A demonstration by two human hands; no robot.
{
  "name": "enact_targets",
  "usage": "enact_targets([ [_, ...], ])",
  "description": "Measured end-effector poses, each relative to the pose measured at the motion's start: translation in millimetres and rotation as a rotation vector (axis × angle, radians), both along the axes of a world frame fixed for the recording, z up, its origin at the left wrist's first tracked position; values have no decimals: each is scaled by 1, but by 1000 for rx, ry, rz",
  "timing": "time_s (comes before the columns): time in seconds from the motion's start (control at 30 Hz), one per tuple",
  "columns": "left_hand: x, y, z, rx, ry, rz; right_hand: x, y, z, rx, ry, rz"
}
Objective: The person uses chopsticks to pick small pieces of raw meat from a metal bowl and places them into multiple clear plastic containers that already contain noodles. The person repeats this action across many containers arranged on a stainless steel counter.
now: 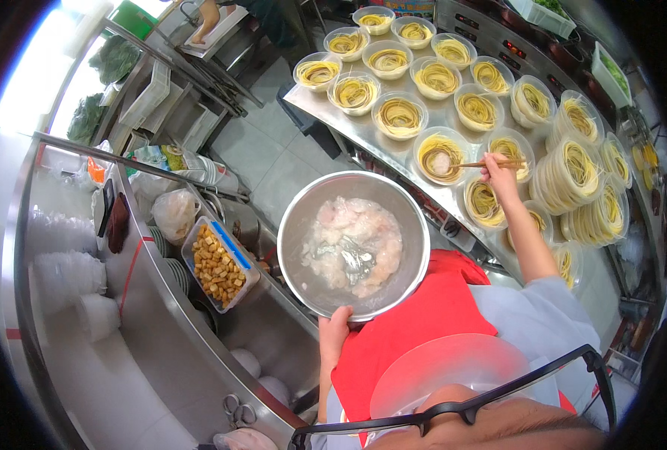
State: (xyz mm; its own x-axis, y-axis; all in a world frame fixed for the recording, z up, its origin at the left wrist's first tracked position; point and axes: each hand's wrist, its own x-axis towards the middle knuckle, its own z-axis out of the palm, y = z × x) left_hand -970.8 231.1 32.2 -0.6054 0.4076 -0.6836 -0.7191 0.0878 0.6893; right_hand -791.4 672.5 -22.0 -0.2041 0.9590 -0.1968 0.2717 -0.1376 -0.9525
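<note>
My left hand [335, 333] grips the near rim of a steel mixing bowl [298, 225], tilted in front of my red apron. Pale, wet slices of raw meat or fish [387, 225] lie in the bowl, with some cloudy liquid. Over the steel table, my right hand [499, 175] holds wooden chopsticks [474, 165]. Their tips touch a pale piece [441, 163] on the noodle-like strands in a clear plastic bowl [455, 142]. Whether the tips still grip that piece, I cannot tell.
Several more clear bowls of yellow strands [399, 116] cover the steel table [325, 109], some stacked [570, 174] at right. A plastic box of browned cubes [215, 264] stands on the left counter, near scissors [239, 410]. Another person's arm [205, 23] shows at the back.
</note>
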Motion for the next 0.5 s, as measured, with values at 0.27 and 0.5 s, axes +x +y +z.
enact_targets([
  [0.27,0,12,22,-41,-5,-35,-30,-73,102,60,325,408],
  [0.5,4,13,36,-50,56,-93,-91,-154,107,338,-60,1115],
])
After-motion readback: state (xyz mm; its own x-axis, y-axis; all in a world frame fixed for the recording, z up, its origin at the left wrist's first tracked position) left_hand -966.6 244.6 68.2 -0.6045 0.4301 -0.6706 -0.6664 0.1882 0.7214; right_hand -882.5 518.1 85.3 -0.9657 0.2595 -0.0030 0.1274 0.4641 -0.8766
